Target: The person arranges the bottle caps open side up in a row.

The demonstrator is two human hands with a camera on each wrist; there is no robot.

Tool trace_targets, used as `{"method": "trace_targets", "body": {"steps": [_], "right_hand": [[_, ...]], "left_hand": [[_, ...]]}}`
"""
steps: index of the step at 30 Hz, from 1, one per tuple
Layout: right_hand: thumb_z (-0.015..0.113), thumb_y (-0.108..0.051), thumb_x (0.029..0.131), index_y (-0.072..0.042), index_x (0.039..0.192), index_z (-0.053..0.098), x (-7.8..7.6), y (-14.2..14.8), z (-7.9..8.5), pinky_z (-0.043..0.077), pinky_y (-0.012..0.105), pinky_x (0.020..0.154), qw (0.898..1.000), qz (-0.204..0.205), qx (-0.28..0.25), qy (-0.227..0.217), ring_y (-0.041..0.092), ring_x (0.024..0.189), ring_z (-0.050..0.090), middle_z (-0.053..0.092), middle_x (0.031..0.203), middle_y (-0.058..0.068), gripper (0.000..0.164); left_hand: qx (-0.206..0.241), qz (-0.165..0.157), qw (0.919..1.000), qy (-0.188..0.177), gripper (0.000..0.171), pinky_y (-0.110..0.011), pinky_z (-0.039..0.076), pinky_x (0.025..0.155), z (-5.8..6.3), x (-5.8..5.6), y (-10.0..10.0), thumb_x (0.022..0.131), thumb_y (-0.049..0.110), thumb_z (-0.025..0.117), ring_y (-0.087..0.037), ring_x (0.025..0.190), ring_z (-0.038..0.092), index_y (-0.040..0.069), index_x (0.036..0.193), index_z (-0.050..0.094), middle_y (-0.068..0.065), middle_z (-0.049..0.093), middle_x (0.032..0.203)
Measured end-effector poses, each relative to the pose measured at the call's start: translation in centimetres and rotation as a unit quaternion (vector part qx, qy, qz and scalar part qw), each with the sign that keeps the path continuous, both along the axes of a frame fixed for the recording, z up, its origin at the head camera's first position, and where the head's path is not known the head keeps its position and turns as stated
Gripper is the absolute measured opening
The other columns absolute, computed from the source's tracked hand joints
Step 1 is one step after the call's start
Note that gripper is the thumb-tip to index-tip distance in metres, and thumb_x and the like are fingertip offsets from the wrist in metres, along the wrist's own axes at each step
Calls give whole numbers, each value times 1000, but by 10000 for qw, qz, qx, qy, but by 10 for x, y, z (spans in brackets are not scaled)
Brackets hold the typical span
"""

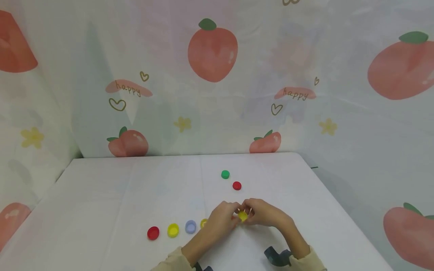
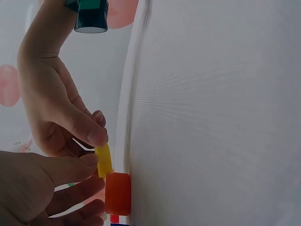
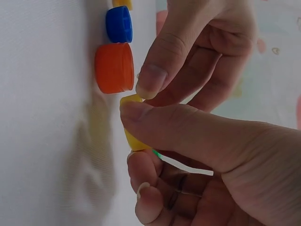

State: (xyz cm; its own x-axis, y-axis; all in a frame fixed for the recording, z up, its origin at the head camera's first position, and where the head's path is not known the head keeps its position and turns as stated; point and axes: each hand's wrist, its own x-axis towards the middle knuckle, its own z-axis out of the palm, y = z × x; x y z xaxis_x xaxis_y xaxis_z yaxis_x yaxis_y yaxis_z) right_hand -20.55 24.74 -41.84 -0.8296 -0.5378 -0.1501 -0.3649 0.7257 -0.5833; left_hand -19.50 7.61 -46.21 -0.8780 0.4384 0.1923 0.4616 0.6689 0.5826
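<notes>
Close above the white tabletop, a small yellow bottle cap (image 1: 242,216) is held on edge between both hands. My right hand (image 1: 266,213) pinches it, the thumb lying across its face in the right wrist view. My left hand (image 1: 217,222) grips the same cap at its other side, thumb tip at the rim. An orange cap (image 3: 113,68) stands on the table just beside the held cap, near the left fingertips. Past it a blue cap (image 3: 118,23) shows in the right wrist view; the left hand hides this one in the head view.
Left of the hands lie a red cap (image 1: 153,233), a yellow cap (image 1: 173,230), a pale blue cap (image 1: 191,226) and another yellow cap (image 1: 203,223), partly covered. Farther back are a green cap (image 1: 225,174) and a red cap (image 1: 237,185). A fruit-printed curtain (image 1: 159,56) backs the table.
</notes>
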Motion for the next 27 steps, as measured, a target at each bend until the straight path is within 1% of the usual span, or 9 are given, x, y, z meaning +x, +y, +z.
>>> {"method": "trace_targets", "body": {"steps": [5, 8, 12, 15, 21, 24, 27], "right_hand": [[76, -2, 75, -3, 97, 61, 1, -1, -3, 48, 25, 63, 9999, 32, 120, -12, 17, 70, 51, 57, 80, 0, 26], [76, -1, 75, -3, 97, 61, 0, -2, -5, 48, 27, 65, 9998, 33, 163, -99, 17, 71, 51, 57, 80, -1, 26], [76, -2, 75, -4, 96, 60, 1, -2, -9, 49, 29, 67, 9997, 11, 197, -159, 17, 72, 51, 57, 81, -1, 27], [77, -2, 75, -5, 95, 59, 1, -3, -10, 49, 29, 67, 9997, -3, 225, -118, 16, 72, 51, 57, 80, -2, 27], [78, -3, 74, -5, 93, 58, 2, -2, -9, 49, 29, 67, 9997, 35, 233, -72, 16, 72, 51, 55, 78, -1, 28], [79, -5, 74, -5, 95, 59, 2, -2, -8, 49, 30, 68, 9996, 28, 251, -113, 16, 73, 51, 56, 79, -1, 29], [80, -7, 73, -5, 99, 60, 2, -1, -6, 51, 32, 72, 9993, -103, 282, -226, 16, 75, 53, 57, 81, 0, 32]], "left_hand": [[-387, -33, 9990, 213, 30, -16, 44, 65, 0, 1, 2, 77, 17, 80, -5, 70, 48, 12, 104, 70, 8, 63, 79], [-637, -116, 9971, 390, 26, -19, 42, 64, 0, 1, 3, 77, 20, 80, -7, 66, 46, 12, 99, 70, 9, 59, 69], [-919, -183, 9943, 501, 24, -26, 39, 67, -1, 1, 4, 78, 24, 79, -8, 67, 46, 15, 98, 70, 12, 60, 67], [-974, -190, 9940, 461, 27, -28, 38, 69, 1, 2, 5, 78, 25, 79, -7, 68, 47, 17, 102, 70, 12, 64, 73], [-847, -262, 9953, 389, 26, -28, 38, 68, 4, 3, 5, 78, 22, 79, -7, 68, 48, 16, 101, 70, 9, 69, 82], [-834, -259, 9954, 391, 27, -28, 38, 68, 5, 3, 5, 77, 21, 79, -7, 68, 48, 17, 102, 70, 9, 68, 81], [-856, -232, 9954, 360, 30, -27, 39, 68, 5, 3, 6, 76, 20, 80, -7, 68, 48, 16, 105, 70, 10, 63, 74]]}}
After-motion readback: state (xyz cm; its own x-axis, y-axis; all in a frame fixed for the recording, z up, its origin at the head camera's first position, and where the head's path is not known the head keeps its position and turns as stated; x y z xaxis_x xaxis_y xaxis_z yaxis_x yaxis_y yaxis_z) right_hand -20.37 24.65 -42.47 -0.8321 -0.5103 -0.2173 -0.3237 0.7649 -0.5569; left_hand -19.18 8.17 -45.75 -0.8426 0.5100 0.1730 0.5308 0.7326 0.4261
